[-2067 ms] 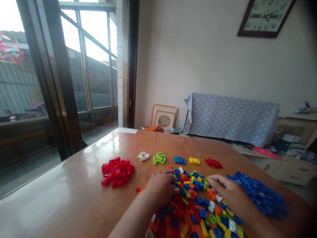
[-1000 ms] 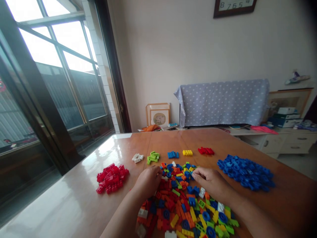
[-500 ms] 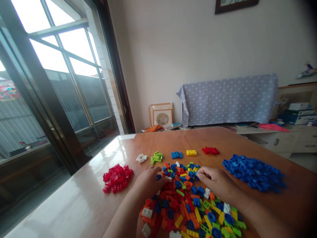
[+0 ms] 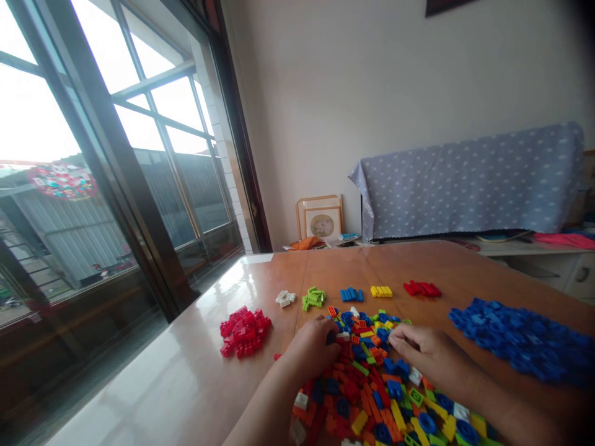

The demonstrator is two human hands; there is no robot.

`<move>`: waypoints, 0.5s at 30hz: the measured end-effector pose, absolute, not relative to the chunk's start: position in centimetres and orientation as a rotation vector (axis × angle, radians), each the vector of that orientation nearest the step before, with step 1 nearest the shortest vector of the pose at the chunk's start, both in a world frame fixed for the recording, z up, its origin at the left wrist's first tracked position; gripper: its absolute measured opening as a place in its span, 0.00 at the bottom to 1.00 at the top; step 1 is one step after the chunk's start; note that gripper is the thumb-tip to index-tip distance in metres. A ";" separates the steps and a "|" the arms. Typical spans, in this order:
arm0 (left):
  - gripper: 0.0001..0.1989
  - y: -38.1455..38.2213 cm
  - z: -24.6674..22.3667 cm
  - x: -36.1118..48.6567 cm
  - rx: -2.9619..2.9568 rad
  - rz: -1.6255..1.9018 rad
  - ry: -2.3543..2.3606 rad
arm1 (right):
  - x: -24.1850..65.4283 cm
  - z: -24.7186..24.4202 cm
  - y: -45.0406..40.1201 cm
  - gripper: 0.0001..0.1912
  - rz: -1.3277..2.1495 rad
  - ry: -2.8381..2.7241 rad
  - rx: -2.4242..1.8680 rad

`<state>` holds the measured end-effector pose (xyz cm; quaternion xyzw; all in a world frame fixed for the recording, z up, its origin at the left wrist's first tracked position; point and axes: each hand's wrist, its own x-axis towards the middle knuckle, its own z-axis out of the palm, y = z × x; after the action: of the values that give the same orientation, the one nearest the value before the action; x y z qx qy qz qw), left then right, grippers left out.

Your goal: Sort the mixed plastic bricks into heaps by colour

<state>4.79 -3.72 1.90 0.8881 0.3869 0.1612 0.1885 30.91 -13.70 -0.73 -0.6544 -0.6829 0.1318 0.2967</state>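
At the left of a mixed heap of toy building bricks (image 4: 372, 396), my left hand (image 4: 313, 347) is curled, palm toward the pile. A dark blue brick (image 4: 331, 337) shows between its thumb and fingers. My right hand (image 4: 421, 347) rests at the heap's right side, its fingers folded together near yellow and blue pieces. Whatever its fingertips hold, if anything, is hidden. Red, orange, yellow, green, blue and white pieces lie between and below both hands.
Sorted groups surround the heap: pinkish-red bricks (image 4: 245, 332) on the left, blue pieces (image 4: 520, 341) on the right. Behind it sit small groups of white (image 4: 285, 298), green (image 4: 314, 298), blue (image 4: 351, 295), yellow (image 4: 381, 291) and red (image 4: 421, 288) pieces on the brown table (image 4: 320, 266).
The view has turned left, so everything appears farther right. My left hand has shifted slightly right over the heap with the blue brick. My right hand stays at about the same spot beside it.
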 end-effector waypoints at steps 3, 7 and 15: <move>0.12 -3.7 1.8 5.2 2.440 0.554 1.024 | 30.8 -0.8 -13.7 0.17 0.348 -1.823 -1.733; 0.10 -3.5 1.5 5.8 2.332 0.643 0.955 | 30.9 -0.8 -13.6 0.16 0.335 -1.826 -1.735; 0.14 -3.4 1.6 5.7 1.978 0.634 0.838 | 30.8 0.1 -14.1 0.15 0.323 -1.825 -1.729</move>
<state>5.71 -3.38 1.64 0.7949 0.3368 0.2547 0.4357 30.78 -14.05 0.10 -0.6509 -0.6873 0.1215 0.2987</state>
